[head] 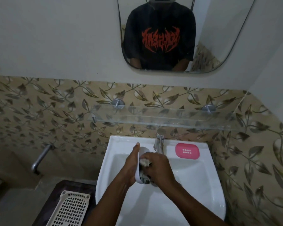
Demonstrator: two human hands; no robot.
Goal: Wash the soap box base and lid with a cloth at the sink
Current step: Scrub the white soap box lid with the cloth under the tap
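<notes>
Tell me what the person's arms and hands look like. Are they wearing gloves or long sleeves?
No gloves and no long sleeves. The left hand and right hand are both bare, and so are the forearms up to the picture's edge. No rings, watch or bands show. The mirror shows a black short-sleeved T-shirt with a red print.

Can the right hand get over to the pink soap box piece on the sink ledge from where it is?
Probably yes. The pink slotted plastic soap box piece lies alone on the white ceramic sink ledge, right of the chrome tap. But the right hand is shut on the grey cloth and must release it first.
</notes>
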